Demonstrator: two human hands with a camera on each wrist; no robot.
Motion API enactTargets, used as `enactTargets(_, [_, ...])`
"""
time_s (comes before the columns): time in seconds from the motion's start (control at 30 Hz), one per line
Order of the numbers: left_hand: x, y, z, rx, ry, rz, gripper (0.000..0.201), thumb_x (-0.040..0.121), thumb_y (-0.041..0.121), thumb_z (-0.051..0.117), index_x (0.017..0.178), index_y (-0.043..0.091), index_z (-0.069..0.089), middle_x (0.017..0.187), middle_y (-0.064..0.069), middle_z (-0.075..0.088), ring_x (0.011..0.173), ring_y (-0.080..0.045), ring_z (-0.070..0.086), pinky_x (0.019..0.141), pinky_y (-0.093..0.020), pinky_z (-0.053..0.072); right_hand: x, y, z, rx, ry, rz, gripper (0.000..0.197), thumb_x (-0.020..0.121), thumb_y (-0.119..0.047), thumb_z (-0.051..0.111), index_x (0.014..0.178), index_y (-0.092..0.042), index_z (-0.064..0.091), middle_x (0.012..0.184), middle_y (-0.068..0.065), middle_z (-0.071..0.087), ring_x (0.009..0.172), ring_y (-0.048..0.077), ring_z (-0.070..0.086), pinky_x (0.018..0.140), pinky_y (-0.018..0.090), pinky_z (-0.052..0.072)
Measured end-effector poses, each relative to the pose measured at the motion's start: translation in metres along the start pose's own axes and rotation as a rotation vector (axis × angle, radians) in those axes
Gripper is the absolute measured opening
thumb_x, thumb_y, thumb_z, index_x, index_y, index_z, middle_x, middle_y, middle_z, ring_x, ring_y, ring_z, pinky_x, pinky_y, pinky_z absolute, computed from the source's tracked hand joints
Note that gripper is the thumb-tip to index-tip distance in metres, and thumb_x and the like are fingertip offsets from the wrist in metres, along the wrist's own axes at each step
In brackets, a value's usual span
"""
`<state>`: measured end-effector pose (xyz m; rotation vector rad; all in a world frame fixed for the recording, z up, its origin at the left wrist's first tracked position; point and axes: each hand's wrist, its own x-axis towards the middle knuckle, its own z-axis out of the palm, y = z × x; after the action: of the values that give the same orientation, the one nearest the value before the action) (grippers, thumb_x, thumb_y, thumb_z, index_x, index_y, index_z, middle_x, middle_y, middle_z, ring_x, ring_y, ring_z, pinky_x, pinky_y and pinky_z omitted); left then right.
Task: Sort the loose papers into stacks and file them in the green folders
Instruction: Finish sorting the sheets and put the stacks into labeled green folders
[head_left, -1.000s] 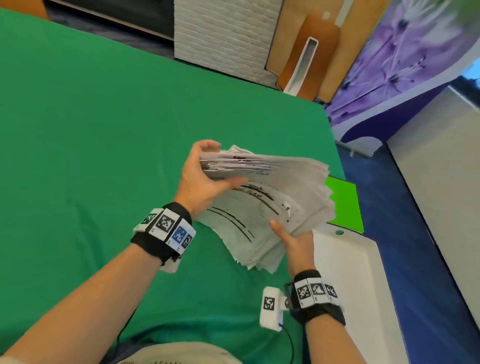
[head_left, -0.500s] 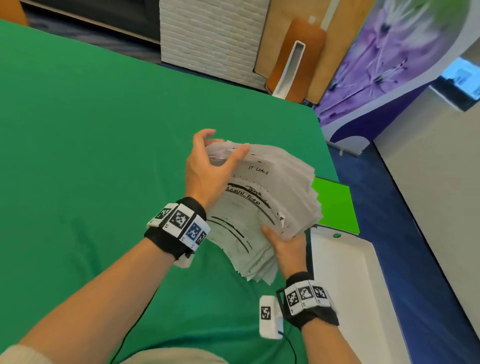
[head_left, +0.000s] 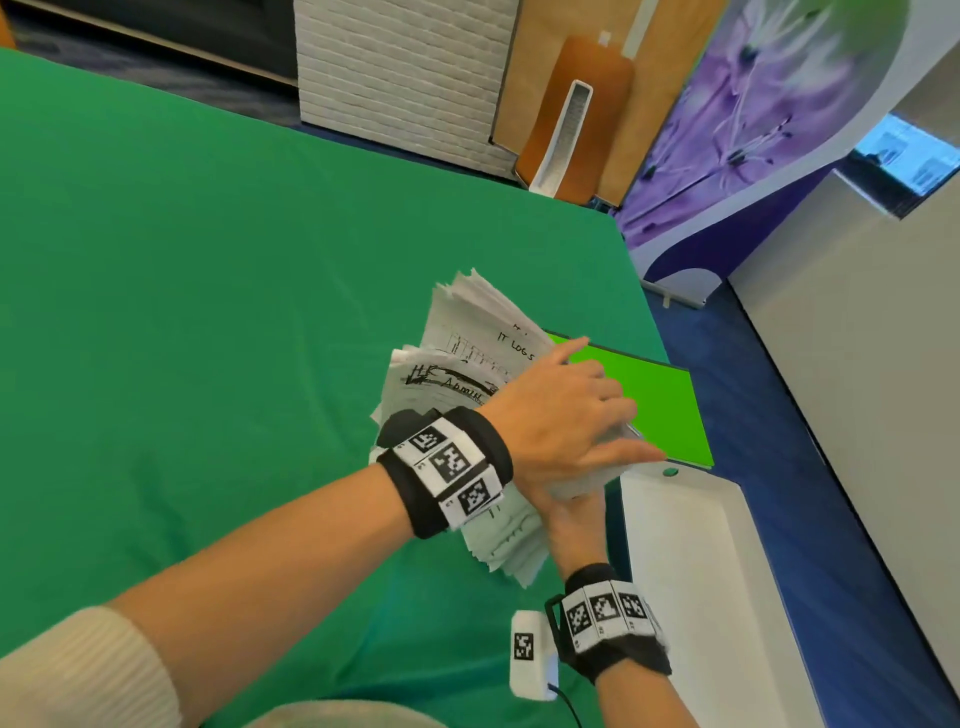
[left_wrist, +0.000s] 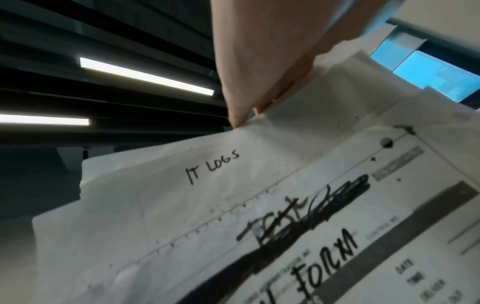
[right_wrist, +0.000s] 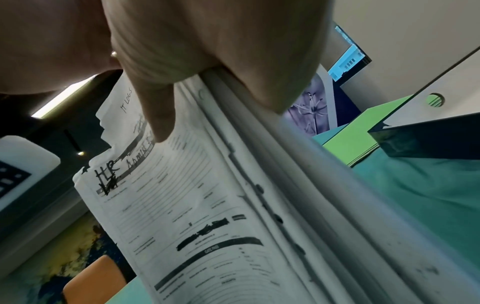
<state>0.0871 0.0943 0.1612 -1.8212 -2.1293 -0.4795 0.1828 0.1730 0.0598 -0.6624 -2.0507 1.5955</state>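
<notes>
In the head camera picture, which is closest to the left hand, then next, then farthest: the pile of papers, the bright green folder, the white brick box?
From the left hand:
1. Pile of papers: right under it, touching.
2. Bright green folder: just past the fingers, at the table's right edge.
3. White brick box: far off, beyond the table's back edge.

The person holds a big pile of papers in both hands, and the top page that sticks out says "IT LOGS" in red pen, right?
Not quite. The writing "IT LOGS" is in black pen, not red; the left wrist view shows it plainly. The rest holds: the left hand and right hand both hold the pile of papers.
</notes>
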Motion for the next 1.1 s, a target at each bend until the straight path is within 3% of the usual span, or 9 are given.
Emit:
enactTargets(0.1, [0.000,-0.005,-0.007,-0.139,0.101,0.014,0.051,0.093,0.059,0.044,0.125,0.022,0.059,0.123,0.001,0.064,0.119,-0.018,0.055,0.118,-0.051,0.016,0.002,0.003,-0.008,0.029,0.043,0.004,0.040,0.079,-0.014,0.078,0.110,-0.024,0.055,0.102,-0.016,0.066,0.088,-0.017,0.060,0.069,0.003,0.045])
enactTargets(0.27, [-0.056,-0.069,-0.029,-0.674,0.656,-0.574,0.066,0.085,0.036,0.061,0.142,0.017,0.035,0.147,0.005,0.040,0.137,-0.006,0.036,0.118,-0.045,0.025,0.006,0.008,-0.013,0.097,0.023,0.072,0.030,0.081,-0.016,0.075,0.108,-0.019,0.062,0.099,-0.004,0.073,0.093,0.006,0.069,0.080,0.021,0.057])
enactTargets(0.33, [-0.092,-0.103,-0.011,-0.778,0.531,-0.809,0.076,0.076,0.015,0.059,0.146,0.018,0.027,0.151,0.000,0.034,0.140,-0.009,0.031,0.118,-0.046,0.025,0.008,0.009,-0.014,0.128,0.019,0.092,0.033,0.080,-0.017,0.076,0.110,-0.016,0.062,0.100,0.001,0.073,0.091,0.008,0.070,0.077,0.021,0.058])
enactTargets(0.4, [-0.116,-0.126,0.018,-0.761,0.178,-0.976,0.092,0.077,0.005,0.067,0.151,0.021,0.015,0.158,-0.004,0.023,0.145,-0.014,0.022,0.118,-0.047,0.024,0.012,0.008,-0.013,0.170,-0.002,0.102,0.038,0.080,-0.013,0.075,0.115,-0.014,0.061,0.103,0.004,0.072,0.094,0.011,0.070,0.073,0.018,0.057])
enactTargets(0.53, [-0.114,-0.133,0.049,-0.971,-0.124,-0.871,0.110,0.064,0.000,0.084,0.150,0.020,0.019,0.144,0.006,0.042,0.129,-0.005,0.044,0.111,-0.036,0.029,0.021,0.005,-0.008,0.179,-0.052,0.120,0.036,0.080,-0.011,0.075,0.114,-0.015,0.064,0.108,0.001,0.073,0.103,0.014,0.068,0.087,0.027,0.054])
enactTargets(0.67, [-0.092,-0.129,0.042,-1.191,0.074,-0.895,0.061,0.069,0.021,0.085,0.123,0.017,0.057,0.111,0.006,0.068,0.097,0.004,0.066,0.099,-0.040,0.048,0.029,-0.012,-0.011,0.201,-0.013,0.049,0.028,0.083,-0.004,0.070,0.109,-0.014,0.065,0.101,-0.005,0.074,0.098,0.010,0.069,0.080,0.019,0.053])
enactTargets(0.83, [-0.082,-0.108,0.030,-1.364,0.355,-0.842,0.094,0.050,0.079,0.074,0.118,0.016,0.058,0.111,-0.006,0.069,0.098,-0.023,0.067,0.091,-0.042,0.054,0.047,-0.032,-0.027,0.315,0.271,-0.027,0.029,0.084,-0.014,0.074,0.111,-0.019,0.065,0.109,-0.003,0.072,0.105,0.013,0.067,0.092,0.033,0.053])
enactTargets(1.0, [-0.061,-0.068,0.041,-1.167,0.383,-0.785,0.083,0.061,0.039,0.090,0.130,0.022,0.046,0.123,0.009,0.062,0.110,-0.005,0.061,0.089,-0.022,0.051,0.047,-0.054,-0.012,0.365,0.377,-0.114,0.032,0.087,-0.014,0.070,0.118,-0.013,0.062,0.112,-0.003,0.071,0.106,0.010,0.066,0.091,0.028,0.054])
enactTargets(1.1, [-0.063,-0.064,0.049,-1.003,0.613,-0.894,0.059,0.071,0.029,0.086,0.120,0.022,0.055,0.110,0.012,0.066,0.098,-0.002,0.063,0.080,-0.028,0.053,0.041,-0.054,-0.009,0.376,0.369,-0.119,0.031,0.087,-0.012,0.070,0.117,-0.012,0.063,0.111,-0.002,0.071,0.107,0.012,0.067,0.089,0.026,0.054])
